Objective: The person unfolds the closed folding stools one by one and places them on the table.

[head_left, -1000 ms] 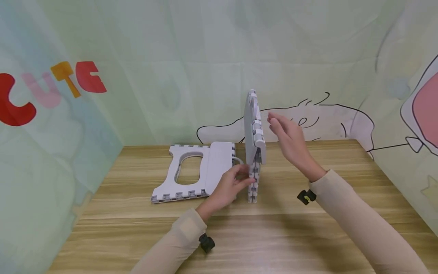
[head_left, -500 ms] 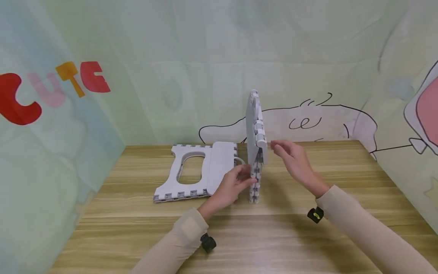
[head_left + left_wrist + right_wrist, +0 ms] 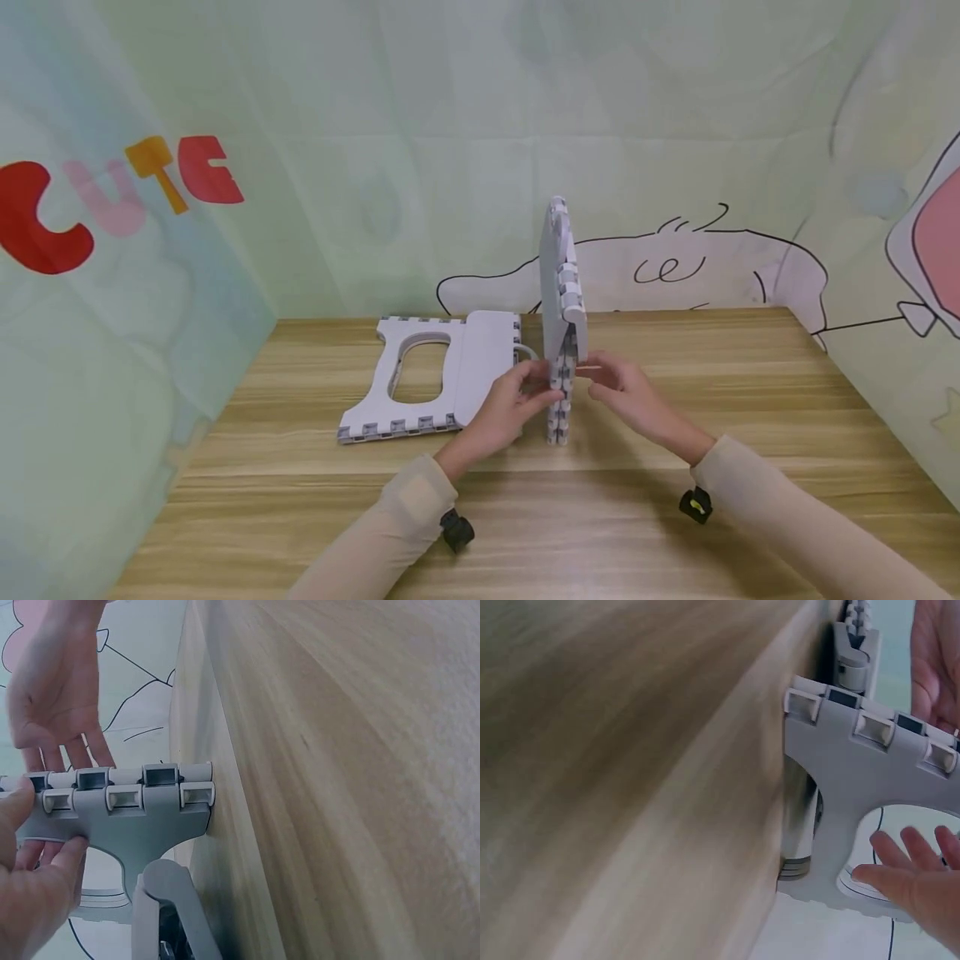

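A grey-white folding step stool (image 3: 553, 283) stands upright, folded flat and edge-on, on the table in the head view. My left hand (image 3: 504, 407) grips its lower leg panel from the left, thumb along the hinged edge. The left wrist view shows fingertips of the left hand (image 3: 41, 889) at the panel's oval cutout. My right hand (image 3: 633, 396) is at the stool's right side, fingers reaching toward the same panel. In the right wrist view the right hand (image 3: 919, 889) has its fingers spread over the cutout of the leg panel (image 3: 832, 761).
A second folded grey-white step stool (image 3: 483, 367) lies flat on the wooden table (image 3: 315, 517), just left of the upright one. Behind the table hangs a pale green printed cloth (image 3: 465, 167).
My right hand has come down from beside the stool's upper part to its lower leg panel. The left hand keeps its hold, and the stool stays in place.
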Demonstrator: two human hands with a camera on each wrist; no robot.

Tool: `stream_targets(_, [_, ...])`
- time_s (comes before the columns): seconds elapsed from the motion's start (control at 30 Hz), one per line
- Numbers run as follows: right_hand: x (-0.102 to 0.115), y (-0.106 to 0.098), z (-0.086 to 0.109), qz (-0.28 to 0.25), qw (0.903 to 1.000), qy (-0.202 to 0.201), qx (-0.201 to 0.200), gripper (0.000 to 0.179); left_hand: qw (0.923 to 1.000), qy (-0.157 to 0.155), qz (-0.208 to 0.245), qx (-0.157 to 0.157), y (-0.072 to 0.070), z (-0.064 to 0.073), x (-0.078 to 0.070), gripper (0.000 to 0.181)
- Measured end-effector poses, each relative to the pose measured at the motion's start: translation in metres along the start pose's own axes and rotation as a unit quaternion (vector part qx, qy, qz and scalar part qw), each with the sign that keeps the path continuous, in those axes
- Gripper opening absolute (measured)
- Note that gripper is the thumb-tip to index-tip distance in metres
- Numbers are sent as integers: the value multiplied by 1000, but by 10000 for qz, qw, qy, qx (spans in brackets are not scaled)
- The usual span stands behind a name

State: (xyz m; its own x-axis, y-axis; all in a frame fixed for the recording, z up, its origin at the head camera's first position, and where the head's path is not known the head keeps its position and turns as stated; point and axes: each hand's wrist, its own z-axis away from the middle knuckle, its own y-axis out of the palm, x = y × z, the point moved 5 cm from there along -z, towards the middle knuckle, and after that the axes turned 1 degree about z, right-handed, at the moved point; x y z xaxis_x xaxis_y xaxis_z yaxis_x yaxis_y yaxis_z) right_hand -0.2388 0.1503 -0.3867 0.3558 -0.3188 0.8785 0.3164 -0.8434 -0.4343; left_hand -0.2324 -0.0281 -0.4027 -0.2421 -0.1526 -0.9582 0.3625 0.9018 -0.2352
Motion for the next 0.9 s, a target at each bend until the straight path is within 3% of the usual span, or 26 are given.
stream_targets(0.23, [-5, 12, 1, 62, 9995, -264, 174, 51, 9999, 68, -119, 101, 1, -1, 1, 39])
stream_targets(0.5, [-3, 14, 1, 401, 9958, -785, 253, 44, 9995, 85, -244, 178, 2, -1, -1, 39])
stream_targets(0.9, [-5, 6, 8, 609, 9954, -674, 288, 43, 9990, 179, -310, 255, 0, 1, 0, 38])
